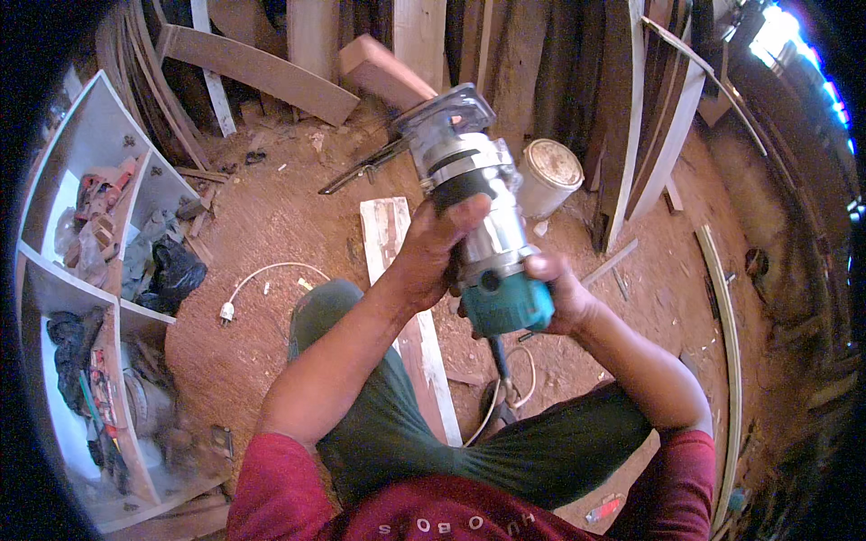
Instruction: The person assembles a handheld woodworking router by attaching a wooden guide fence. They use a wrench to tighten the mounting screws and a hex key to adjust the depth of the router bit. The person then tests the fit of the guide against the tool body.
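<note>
A trim router (494,236), with a silver body and teal end cap, is held up in front of me at a tilt. Its clear base plate (448,110) points up and away. My left hand (435,248) wraps round the middle of the body, thumb across the front. On the teal end, my right hand (566,296) grips from the right side; some of its fingers are hidden behind the tool. A dark cord (499,357) hangs from the teal end toward my lap. The router bit cannot be made out clearly.
Left stands a pale shelf unit (63,254) holding tools and bags. Behind the router are a lidded white bucket (547,185) and leaning boards (311,45). A white-streaked plank (386,225) lies on the dusty floor, and a white plug (226,312) lies left of my knee.
</note>
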`<act>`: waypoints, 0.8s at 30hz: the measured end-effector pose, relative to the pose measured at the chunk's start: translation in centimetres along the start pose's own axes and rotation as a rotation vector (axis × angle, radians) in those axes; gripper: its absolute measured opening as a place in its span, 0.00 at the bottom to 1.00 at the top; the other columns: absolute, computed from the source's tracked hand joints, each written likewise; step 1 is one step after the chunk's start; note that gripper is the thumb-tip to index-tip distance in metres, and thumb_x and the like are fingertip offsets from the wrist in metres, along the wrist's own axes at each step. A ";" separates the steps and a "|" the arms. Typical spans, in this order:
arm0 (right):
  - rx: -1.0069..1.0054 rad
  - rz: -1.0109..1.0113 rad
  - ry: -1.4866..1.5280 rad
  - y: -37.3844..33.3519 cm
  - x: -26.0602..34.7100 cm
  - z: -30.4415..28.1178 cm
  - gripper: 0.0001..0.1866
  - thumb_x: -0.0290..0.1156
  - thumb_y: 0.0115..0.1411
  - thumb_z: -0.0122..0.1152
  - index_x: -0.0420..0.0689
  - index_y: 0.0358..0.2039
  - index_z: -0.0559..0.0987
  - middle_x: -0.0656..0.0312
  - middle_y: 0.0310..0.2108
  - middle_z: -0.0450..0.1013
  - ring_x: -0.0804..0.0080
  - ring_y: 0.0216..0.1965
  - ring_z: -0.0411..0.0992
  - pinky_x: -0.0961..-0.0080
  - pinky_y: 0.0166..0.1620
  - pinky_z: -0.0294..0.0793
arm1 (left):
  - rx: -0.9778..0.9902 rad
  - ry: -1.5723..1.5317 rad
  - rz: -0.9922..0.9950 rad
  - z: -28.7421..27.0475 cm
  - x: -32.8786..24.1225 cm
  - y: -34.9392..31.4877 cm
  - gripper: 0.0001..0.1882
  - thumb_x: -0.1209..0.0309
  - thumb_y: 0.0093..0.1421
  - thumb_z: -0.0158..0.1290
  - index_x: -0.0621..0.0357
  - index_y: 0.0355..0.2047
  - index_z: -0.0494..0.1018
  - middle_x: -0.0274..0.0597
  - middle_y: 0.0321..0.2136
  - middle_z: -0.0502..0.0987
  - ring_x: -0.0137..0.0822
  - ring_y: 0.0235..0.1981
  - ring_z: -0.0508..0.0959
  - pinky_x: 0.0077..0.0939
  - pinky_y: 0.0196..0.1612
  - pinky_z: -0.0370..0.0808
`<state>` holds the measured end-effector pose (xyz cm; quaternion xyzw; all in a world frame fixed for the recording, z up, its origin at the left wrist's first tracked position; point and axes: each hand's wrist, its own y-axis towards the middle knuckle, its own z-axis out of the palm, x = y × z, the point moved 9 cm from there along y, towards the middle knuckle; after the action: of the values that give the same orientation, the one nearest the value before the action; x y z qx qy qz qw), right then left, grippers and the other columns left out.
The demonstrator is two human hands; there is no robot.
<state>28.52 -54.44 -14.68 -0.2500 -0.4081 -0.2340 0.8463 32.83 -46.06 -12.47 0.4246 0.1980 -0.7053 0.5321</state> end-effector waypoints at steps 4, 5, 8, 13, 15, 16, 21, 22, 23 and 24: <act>-0.155 -0.097 -1.007 -0.4 3.9 -5.1 0.36 0.62 0.63 0.53 0.40 0.54 0.75 0.53 0.46 0.76 0.64 0.49 0.75 0.63 0.54 0.74 | -0.102 -0.118 -0.069 -2.0 1.0 0.0 0.28 0.54 0.57 0.58 0.60 0.51 0.69 0.50 0.38 0.80 0.39 0.35 0.83 0.35 0.42 0.82; -0.268 0.026 -0.913 -0.8 3.6 -7.9 0.36 0.63 0.64 0.51 0.39 0.50 0.78 0.53 0.43 0.78 0.65 0.46 0.77 0.63 0.51 0.76 | -0.185 -0.042 -0.054 -3.4 0.5 -0.5 0.28 0.54 0.57 0.58 0.61 0.50 0.69 0.49 0.36 0.80 0.39 0.34 0.83 0.35 0.41 0.81; -0.556 -0.007 -1.073 -3.8 5.3 -17.3 0.30 0.57 0.65 0.54 0.38 0.46 0.79 0.54 0.36 0.81 0.62 0.38 0.79 0.60 0.42 0.79 | -0.332 0.160 0.027 -5.3 -1.5 -1.1 0.27 0.55 0.56 0.59 0.62 0.47 0.69 0.48 0.32 0.81 0.40 0.32 0.83 0.34 0.41 0.81; -0.710 0.467 -1.674 -13.2 -10.0 -36.7 0.15 0.41 0.60 0.59 0.47 0.43 0.78 0.46 0.36 0.79 0.43 0.39 0.78 0.49 0.40 0.78 | -0.443 0.277 -0.032 -7.3 -2.4 -1.1 0.31 0.57 0.55 0.60 0.65 0.53 0.69 0.47 0.39 0.78 0.39 0.35 0.83 0.36 0.37 0.83; -0.657 0.547 -1.667 -13.5 -17.0 -37.6 0.16 0.39 0.60 0.57 0.48 0.48 0.75 0.47 0.39 0.79 0.45 0.40 0.78 0.49 0.41 0.78 | -0.506 0.384 -0.015 -7.6 -3.0 -1.8 0.31 0.57 0.55 0.60 0.65 0.53 0.69 0.47 0.38 0.78 0.39 0.34 0.83 0.35 0.37 0.83; -0.815 0.483 -1.678 -15.3 -19.4 -39.3 0.17 0.38 0.61 0.56 0.50 0.50 0.74 0.47 0.42 0.77 0.45 0.40 0.78 0.49 0.41 0.78 | -0.493 0.414 -0.026 -7.8 -2.5 -1.3 0.32 0.56 0.55 0.60 0.65 0.54 0.68 0.47 0.37 0.78 0.39 0.32 0.83 0.35 0.37 0.83; -1.113 0.396 -1.746 -14.6 -20.7 -38.5 0.18 0.30 0.61 0.51 0.55 0.52 0.74 0.48 0.52 0.72 0.44 0.51 0.73 0.53 0.51 0.73 | -0.488 0.447 -0.099 -7.5 -1.5 -2.2 0.28 0.61 0.54 0.62 0.62 0.52 0.69 0.46 0.35 0.78 0.38 0.29 0.82 0.35 0.32 0.83; -1.075 0.420 -1.654 -15.1 -20.9 -39.7 0.18 0.29 0.61 0.50 0.56 0.52 0.74 0.49 0.51 0.72 0.45 0.50 0.73 0.53 0.50 0.74 | -0.510 0.428 -0.103 -7.7 -1.0 -2.1 0.28 0.62 0.54 0.62 0.62 0.52 0.69 0.46 0.35 0.78 0.37 0.29 0.82 0.34 0.32 0.83; -1.032 0.444 -1.562 -15.4 -21.3 -40.7 0.18 0.28 0.61 0.49 0.56 0.51 0.74 0.50 0.51 0.72 0.45 0.50 0.73 0.52 0.50 0.74 | -0.533 0.409 -0.108 -7.9 -0.2 -2.0 0.27 0.63 0.54 0.62 0.62 0.51 0.69 0.45 0.34 0.79 0.37 0.28 0.82 0.34 0.32 0.83; -0.978 0.520 -1.591 -15.0 -21.4 -40.8 0.17 0.27 0.62 0.48 0.55 0.50 0.74 0.51 0.50 0.72 0.46 0.50 0.73 0.52 0.49 0.74 | -0.535 0.422 -0.102 -7.9 0.3 -1.9 0.27 0.63 0.53 0.63 0.62 0.51 0.70 0.44 0.33 0.79 0.37 0.28 0.82 0.34 0.33 0.83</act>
<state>31.01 -86.89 -50.60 -0.7420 -0.6510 0.0543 0.1506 34.11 -39.76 -17.45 0.3960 0.5026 -0.5509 0.5359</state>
